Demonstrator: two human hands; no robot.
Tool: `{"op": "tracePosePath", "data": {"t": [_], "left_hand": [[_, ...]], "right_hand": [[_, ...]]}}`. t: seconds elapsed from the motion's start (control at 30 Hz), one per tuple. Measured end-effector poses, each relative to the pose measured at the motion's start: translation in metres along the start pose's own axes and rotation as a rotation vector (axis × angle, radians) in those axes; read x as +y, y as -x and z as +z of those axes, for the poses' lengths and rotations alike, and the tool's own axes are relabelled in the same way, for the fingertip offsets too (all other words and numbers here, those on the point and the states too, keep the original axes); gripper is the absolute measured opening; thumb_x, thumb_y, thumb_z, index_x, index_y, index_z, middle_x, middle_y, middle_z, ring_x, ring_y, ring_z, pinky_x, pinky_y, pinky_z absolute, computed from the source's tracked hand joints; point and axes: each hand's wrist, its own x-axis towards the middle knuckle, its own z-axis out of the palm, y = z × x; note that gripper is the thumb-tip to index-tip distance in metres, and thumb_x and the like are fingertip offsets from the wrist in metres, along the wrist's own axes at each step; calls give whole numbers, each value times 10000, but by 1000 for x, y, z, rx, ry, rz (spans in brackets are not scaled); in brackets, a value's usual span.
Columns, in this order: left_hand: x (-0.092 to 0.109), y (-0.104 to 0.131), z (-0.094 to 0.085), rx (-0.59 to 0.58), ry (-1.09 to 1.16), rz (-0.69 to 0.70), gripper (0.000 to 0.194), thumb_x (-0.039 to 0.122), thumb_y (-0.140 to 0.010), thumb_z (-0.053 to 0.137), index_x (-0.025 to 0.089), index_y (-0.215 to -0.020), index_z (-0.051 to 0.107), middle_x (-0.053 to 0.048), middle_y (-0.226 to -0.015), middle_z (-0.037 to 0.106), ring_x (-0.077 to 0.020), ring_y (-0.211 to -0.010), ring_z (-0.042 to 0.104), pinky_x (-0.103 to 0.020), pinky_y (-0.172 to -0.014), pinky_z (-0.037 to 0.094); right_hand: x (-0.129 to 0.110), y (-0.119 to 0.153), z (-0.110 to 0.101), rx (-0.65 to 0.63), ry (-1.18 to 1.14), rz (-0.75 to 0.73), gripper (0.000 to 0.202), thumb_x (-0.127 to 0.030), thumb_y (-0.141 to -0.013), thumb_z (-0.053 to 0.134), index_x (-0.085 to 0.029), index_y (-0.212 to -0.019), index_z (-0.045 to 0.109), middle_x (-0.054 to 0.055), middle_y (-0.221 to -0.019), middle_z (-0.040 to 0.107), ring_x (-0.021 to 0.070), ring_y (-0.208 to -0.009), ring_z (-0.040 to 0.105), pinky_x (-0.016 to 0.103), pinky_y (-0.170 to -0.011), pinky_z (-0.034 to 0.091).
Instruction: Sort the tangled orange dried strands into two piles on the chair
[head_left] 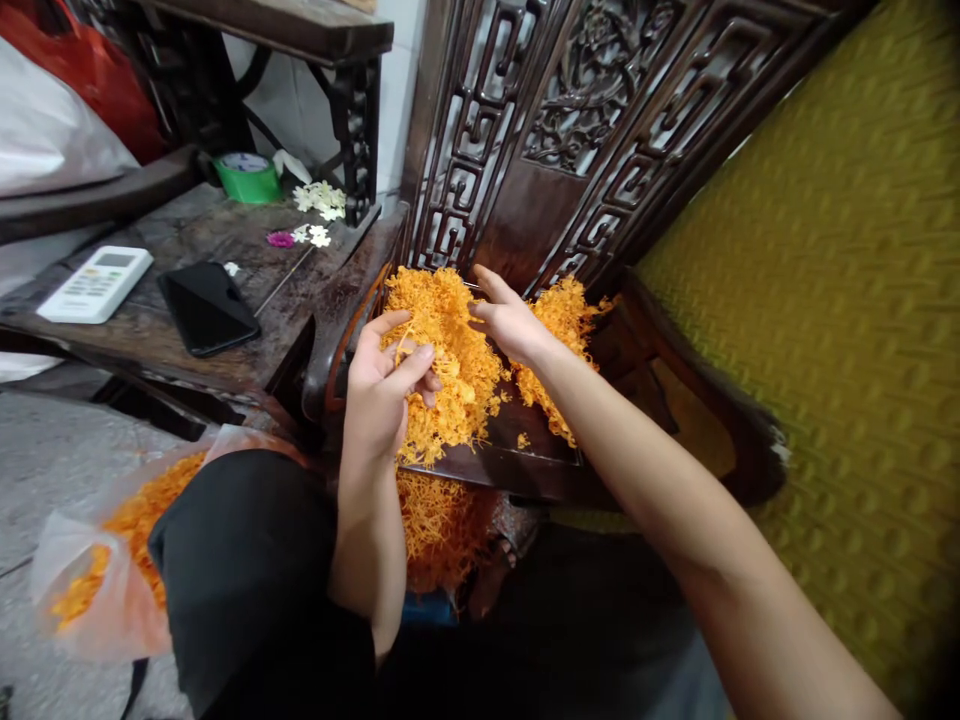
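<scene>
A tall heap of orange, thread-like flower pieces [442, 310] lies on a dark wooden chair seat [517, 465]. My left hand [386, 380] is at the heap's near left side, its fingers curled in toward the thumb. A few orange flower strands [405, 345] show between those fingers; part of the grip is hidden. Over the gap between the two heaps, my right hand [504, 318] reaches out with fingers apart and nothing visible in them. Under its wrist is a second orange heap [559, 320], on the right of the seat.
A side table [142, 345] at left holds a white remote [96, 285], a black phone [208, 308], green tape [247, 178] and small white flowers [321, 200]. A plastic bag [82, 560] with orange pieces lies on the floor. More orange strands [442, 525] sit below the seat. A carved chair back [544, 215] rises behind.
</scene>
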Motion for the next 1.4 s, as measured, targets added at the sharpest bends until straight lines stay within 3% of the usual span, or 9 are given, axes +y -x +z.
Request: {"op": "tracePosePath", "data": {"t": [0.1,0.23,0.47,0.77,0.87,1.0,1.2,1.3,1.4], "left_hand": [[-6,0,2,-36,-44,21,507,234,-823,783,240,-1247,505,41,-764,575,-109,-565,632,-197,-433,467],[-14,3,9,-105,-61,79,552,299,-842,803,248,-1283,476,39,-754,589,-132,-603,664,-213,-472,518],[-18,17,22,-189,-16,41,520,319,-868,799,273,-1289,499,44,-760,572,-99,-549,607,-236,-505,547],[-25,32,43,-466,-69,-153,453,318,-919,732,250,-1287,477,38,-810,573,-64,-512,562,-209,-481,500],[-20,32,38,-513,-21,-183,461,268,-899,747,246,-1283,492,29,-836,573,-48,-523,535,-183,-465,446],[-9,32,34,-361,1,-151,453,206,-883,736,259,-1272,511,33,-804,534,-48,-529,478,-170,-434,387],[-8,29,40,-303,-4,-186,460,269,-875,734,264,-1280,517,29,-828,545,-54,-524,503,-182,-415,358],[-9,22,36,-237,12,-162,476,308,-860,754,257,-1267,513,26,-799,558,-76,-536,543,-191,-420,364],[-8,15,27,-164,42,-124,516,333,-841,782,254,-1267,501,20,-799,587,-89,-542,565,-200,-431,376]], "right_hand": [[-21,33,-6,51,74,-226,360,-414,-929,643,-222,-1233,660,111,-1273,690,228,-1095,660,405,-921,587],[-50,89,-10,-288,142,-286,486,-578,-880,724,-166,-1138,699,35,-856,686,139,-750,622,296,-711,542],[-63,132,-28,-309,275,-441,439,-432,-792,865,-203,-1151,758,71,-1081,698,153,-828,689,294,-741,571],[-49,167,-57,-106,284,-411,150,-365,-847,827,-219,-829,793,44,-846,763,169,-743,704,307,-702,558],[-41,162,-74,105,133,-320,159,-346,-801,865,-217,-777,774,28,-746,739,150,-640,669,294,-631,549],[-29,143,-102,411,-99,-253,191,-292,-693,920,-212,-763,761,4,-618,680,130,-540,615,276,-556,528],[0,92,-58,86,223,-153,273,-372,-706,888,-172,-785,719,69,-855,735,184,-752,683,356,-731,570],[10,53,-23,62,354,-140,320,-369,-727,864,-157,-901,697,68,-861,725,197,-751,669,380,-747,566],[4,36,-9,63,502,-283,438,-317,-735,852,-147,-1094,667,141,-1155,728,267,-1002,692,453,-917,558]]}}
